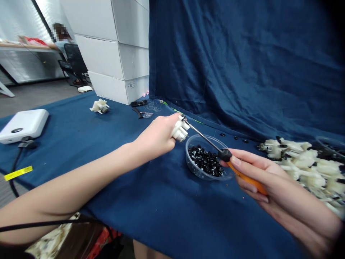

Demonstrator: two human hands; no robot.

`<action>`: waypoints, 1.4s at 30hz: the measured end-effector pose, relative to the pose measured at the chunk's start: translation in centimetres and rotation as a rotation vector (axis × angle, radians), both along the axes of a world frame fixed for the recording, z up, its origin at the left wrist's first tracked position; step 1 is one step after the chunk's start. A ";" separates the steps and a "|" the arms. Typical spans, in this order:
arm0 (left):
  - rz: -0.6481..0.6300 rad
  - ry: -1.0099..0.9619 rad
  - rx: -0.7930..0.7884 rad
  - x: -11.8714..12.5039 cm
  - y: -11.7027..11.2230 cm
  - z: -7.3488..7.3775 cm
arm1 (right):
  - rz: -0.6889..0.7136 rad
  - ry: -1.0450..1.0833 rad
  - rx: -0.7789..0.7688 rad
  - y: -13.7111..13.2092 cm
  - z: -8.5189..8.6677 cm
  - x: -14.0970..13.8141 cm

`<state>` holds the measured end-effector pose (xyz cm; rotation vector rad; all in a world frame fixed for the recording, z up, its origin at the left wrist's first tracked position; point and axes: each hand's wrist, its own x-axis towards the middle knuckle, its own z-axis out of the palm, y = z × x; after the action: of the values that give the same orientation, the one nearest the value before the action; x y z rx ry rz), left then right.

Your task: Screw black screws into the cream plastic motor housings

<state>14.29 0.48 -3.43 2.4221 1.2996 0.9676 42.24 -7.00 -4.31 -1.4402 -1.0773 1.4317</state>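
Note:
My left hand (161, 135) is closed around a white plastic part (180, 130), holding it above the blue cloth. A small black piece (182, 117) sits at the top of that part. My right hand (256, 172) grips a screwdriver (242, 176) by its orange and black handle. The metal shaft slants up to the left, and its tip meets or nearly meets the black piece. Below the shaft stands a clear plastic bowl (198, 172) holding many small black pieces (206, 160).
A heap of similar white parts (307, 162) lies at the right, and another white part (99, 106) at the left. White boxes (107, 61) are stacked behind. A white device (25, 124) with a black cable is far left. A person (64, 39) sits in the background.

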 end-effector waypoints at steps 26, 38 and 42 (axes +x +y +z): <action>-0.090 -0.367 0.090 1.2 -1.3 -1.0 | -0.098 -1.157 1.399 -0.1 -2.2 1.1; -0.074 -0.370 -0.664 0.8 -0.3 1.1 | 0.167 -1.415 1.463 -1.9 -0.2 2.4; -0.120 -0.344 -0.693 0.3 -0.5 1.6 | 0.140 -1.443 1.639 -1.5 -0.8 3.0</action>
<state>14.59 0.02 -1.87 1.6993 1.1077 0.7010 45.23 -8.52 -5.07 -0.7987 -2.2640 -0.8980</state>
